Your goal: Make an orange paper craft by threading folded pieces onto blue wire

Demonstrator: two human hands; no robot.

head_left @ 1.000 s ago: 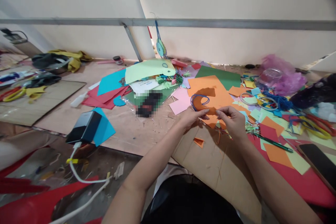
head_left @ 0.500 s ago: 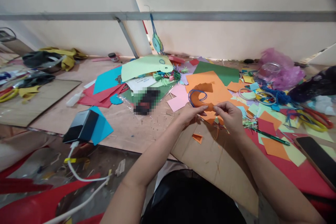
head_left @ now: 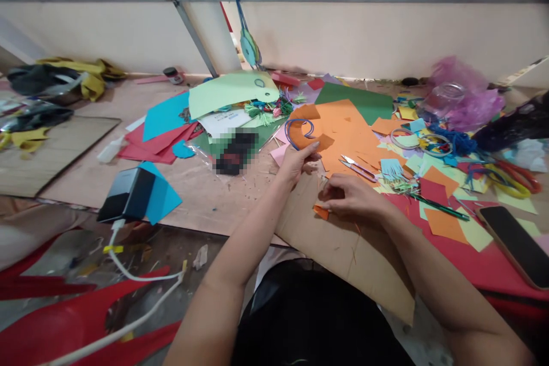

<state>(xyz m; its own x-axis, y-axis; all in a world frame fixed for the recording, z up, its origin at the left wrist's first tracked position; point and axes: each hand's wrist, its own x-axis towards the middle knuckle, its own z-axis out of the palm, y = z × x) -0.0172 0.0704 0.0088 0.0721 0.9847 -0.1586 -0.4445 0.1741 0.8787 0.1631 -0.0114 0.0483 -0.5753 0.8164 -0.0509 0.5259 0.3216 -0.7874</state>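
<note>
My left hand point(head_left: 299, 161) is closed on a curved, C-shaped piece of orange paper point(head_left: 306, 137), held up over the table. A blue cord point(head_left: 288, 138) loops around beside this paper at the same hand. My right hand point(head_left: 349, 197) is low over the brown cardboard point(head_left: 343, 251), its thumb and fingertips pinched at a small orange paper scrap point(head_left: 320, 213). The fingertips partly cover the scrap. Small thread snips point(head_left: 359, 169) lie just beyond my right hand, on a large orange sheet point(head_left: 347, 126).
Coloured paper pieces, a green pen point(head_left: 444, 207) and a phone point(head_left: 517, 246) lie to the right. Farther back are a clear jar point(head_left: 446, 97) and a pink plastic bag point(head_left: 478, 106). On the left, a black device point(head_left: 128, 194) with a white cable sits at the table edge.
My right hand has let go of the curved orange paper and moved down and left to the scrap. The left hand keeps the paper, tilted differently. The snips now show. The view has tipped down.
</note>
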